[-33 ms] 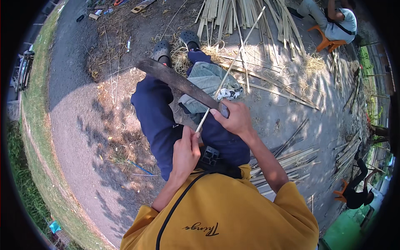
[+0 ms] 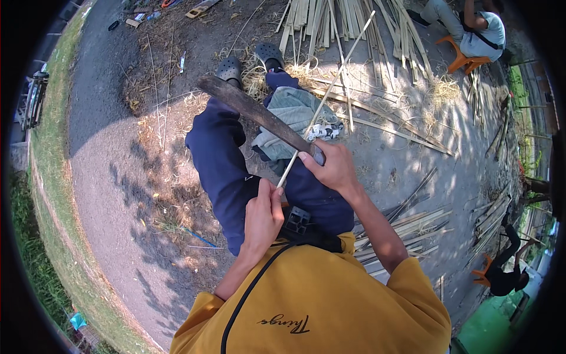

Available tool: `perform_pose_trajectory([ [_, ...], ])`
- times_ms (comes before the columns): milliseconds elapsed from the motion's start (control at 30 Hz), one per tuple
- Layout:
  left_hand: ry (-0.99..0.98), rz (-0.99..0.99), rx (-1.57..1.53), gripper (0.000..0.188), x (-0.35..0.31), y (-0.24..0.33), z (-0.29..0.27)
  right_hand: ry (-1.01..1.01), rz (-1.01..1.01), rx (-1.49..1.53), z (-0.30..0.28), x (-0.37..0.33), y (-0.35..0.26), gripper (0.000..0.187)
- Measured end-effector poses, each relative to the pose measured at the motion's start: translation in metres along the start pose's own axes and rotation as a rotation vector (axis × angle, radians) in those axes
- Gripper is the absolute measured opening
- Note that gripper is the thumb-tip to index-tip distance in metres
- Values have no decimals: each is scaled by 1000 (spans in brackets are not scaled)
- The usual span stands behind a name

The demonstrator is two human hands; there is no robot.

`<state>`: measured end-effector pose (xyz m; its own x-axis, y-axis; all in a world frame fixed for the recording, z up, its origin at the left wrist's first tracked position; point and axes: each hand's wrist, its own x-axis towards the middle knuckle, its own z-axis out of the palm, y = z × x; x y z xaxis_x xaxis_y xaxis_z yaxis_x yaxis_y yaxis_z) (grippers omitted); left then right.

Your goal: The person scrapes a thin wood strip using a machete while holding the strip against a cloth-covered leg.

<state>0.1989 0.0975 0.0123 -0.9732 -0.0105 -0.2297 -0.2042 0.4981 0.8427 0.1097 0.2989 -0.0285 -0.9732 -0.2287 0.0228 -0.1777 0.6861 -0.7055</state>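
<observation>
While right hand (image 2: 335, 168) grips dark machete (image 2: 256, 112) | left hand (image 2: 262, 215) clasps pale bamboo strip (image 2: 327, 94) (long, thin) | both hands closed

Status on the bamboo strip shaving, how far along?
Done: thin pale shavings lie around the feet and split strips are stacked at the person's right. In hand: the left hand holds one long thin pale bamboo strip by its near end, while the right hand grips a long dark machete-like blade laid across it over a grey cloth on the lap. Left: a big heap of wider bamboo slats ahead, apparently unworked.
</observation>
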Motion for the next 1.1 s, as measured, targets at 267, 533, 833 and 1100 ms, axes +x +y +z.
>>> perform_pose_trajectory([
  [267,34,65,40,10,5,-1,3,-1,-29,-79,1,-7,-9,52],
  [533,2,-16,79,10,-10,1,-6,43,-8,-111,8,-8,-3,54],
  [833,-20,-38,33,11,-23,5,-15,87,-18,-66,4,4,10,47],
  [1100,19,31,28,13,-7,-5,-2,36,-132,-124,5,-13,-8,51],
])
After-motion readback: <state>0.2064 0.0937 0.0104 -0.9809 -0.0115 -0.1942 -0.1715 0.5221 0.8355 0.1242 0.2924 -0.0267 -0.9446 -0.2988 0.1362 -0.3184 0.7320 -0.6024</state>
